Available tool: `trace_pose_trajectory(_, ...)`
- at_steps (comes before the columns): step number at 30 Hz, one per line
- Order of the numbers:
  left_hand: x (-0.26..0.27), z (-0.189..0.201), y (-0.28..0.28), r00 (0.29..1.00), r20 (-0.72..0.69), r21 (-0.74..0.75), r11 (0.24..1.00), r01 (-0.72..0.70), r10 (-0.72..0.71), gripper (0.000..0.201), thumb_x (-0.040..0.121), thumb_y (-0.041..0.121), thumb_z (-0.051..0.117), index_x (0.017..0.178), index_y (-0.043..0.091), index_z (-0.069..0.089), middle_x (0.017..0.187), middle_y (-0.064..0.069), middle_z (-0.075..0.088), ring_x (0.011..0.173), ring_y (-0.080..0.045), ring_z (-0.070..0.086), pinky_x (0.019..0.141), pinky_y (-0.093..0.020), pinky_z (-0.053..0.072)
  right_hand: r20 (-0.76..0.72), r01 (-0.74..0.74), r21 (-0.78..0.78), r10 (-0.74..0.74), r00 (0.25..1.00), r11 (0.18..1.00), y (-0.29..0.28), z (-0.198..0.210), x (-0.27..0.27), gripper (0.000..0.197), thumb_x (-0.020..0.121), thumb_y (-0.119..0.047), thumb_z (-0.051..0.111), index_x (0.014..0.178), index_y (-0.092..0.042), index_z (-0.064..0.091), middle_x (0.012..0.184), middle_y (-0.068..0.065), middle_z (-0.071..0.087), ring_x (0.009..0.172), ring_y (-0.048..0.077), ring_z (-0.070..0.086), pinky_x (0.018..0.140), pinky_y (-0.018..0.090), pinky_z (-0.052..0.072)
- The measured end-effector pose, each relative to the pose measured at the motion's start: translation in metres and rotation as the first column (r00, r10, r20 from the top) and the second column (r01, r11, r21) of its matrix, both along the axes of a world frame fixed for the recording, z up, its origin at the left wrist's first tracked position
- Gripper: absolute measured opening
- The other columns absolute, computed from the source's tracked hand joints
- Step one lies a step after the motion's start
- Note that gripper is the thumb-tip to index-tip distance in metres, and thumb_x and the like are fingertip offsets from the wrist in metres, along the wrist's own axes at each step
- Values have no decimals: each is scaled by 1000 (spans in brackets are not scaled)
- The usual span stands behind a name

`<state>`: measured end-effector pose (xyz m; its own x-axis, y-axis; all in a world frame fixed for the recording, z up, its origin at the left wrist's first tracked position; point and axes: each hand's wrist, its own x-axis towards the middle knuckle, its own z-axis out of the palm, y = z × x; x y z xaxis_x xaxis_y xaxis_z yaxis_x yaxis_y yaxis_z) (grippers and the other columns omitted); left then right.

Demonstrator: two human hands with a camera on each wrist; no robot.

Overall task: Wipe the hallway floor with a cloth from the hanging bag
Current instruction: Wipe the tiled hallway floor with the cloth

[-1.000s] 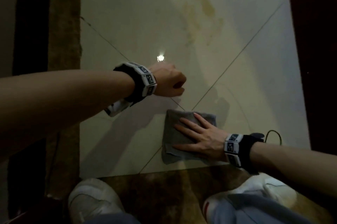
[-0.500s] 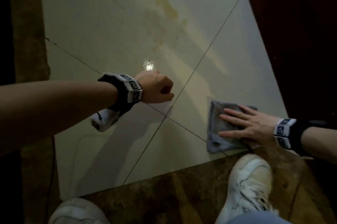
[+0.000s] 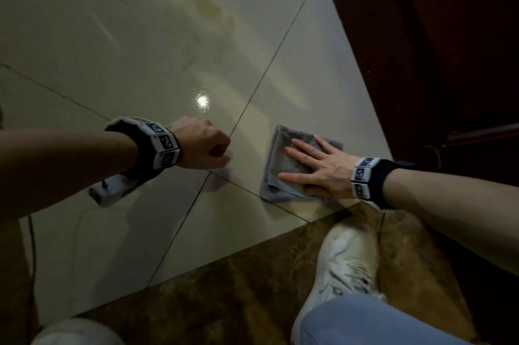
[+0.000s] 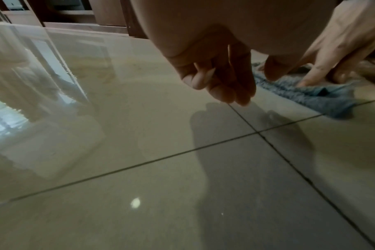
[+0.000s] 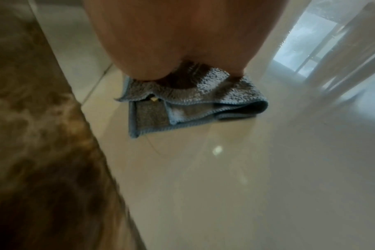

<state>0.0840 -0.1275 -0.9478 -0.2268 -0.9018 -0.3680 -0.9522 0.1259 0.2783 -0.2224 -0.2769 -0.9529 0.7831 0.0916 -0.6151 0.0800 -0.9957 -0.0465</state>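
A folded grey-blue cloth (image 3: 276, 176) lies flat on the pale glossy floor tiles (image 3: 126, 44), close to the dark wooden edge on the right. My right hand (image 3: 317, 167) presses on it with straight, spread fingers. The cloth (image 5: 203, 94) shows its folded layers under my right palm (image 5: 171, 42). My left hand (image 3: 205, 148) is curled into a fist holding nothing, left of the cloth by a tile joint. From the left wrist, the curled left hand (image 4: 220, 81) sits just above the floor, with the cloth (image 4: 310, 96) and right hand (image 4: 336, 42) behind it.
A yellowish stain (image 3: 207, 4) marks the tiles farther ahead. Dark wooden panelling (image 3: 435, 35) bounds the floor on the right. A brown marble border (image 3: 224, 288) runs along the near edge, where my white shoes (image 3: 348, 260) stand. A thin cable (image 3: 31, 246) trails at left.
My right hand has slid the cloth rightward across the tiles, from the middle tile joint to beside the dark wood. The left fist has stayed where it was.
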Motion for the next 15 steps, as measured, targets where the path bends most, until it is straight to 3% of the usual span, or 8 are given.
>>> trace_pose_trajectory(7, -9, 12, -7, 995, 77, -36, 998, 60, -57, 31, 87, 52, 51, 79, 23, 55, 72, 4, 61, 62, -24, 57, 53, -23, 41, 4, -39, 56, 39, 999, 998, 58, -6, 59, 69, 99, -54, 35, 150, -47, -10, 160, 14, -19, 145, 41, -18, 109, 74, 0)
trace_pose_trajectory(12, 1, 11, 1, 995, 92, -33, 999, 39, -36, 28, 87, 50, 50, 82, 24, 58, 71, 4, 62, 60, -23, 59, 53, -25, 48, -21, -52, 63, 53, 998, 997, 82, -5, 84, 79, 98, -47, 46, 149, -49, -14, 160, 14, -22, 145, 41, -19, 107, 74, -6)
trace_pose_trajectory(15, -4, 2, 2, 984, 139, 16, 994, 109, -110, 27, 86, 52, 50, 80, 27, 55, 76, 4, 64, 61, -22, 56, 53, -24, 44, 6, -55, 64, 55, 998, 996, 71, -2, 65, 77, 96, -47, 48, 151, -48, -6, 162, 12, -15, 146, 41, -14, 108, 75, 2)
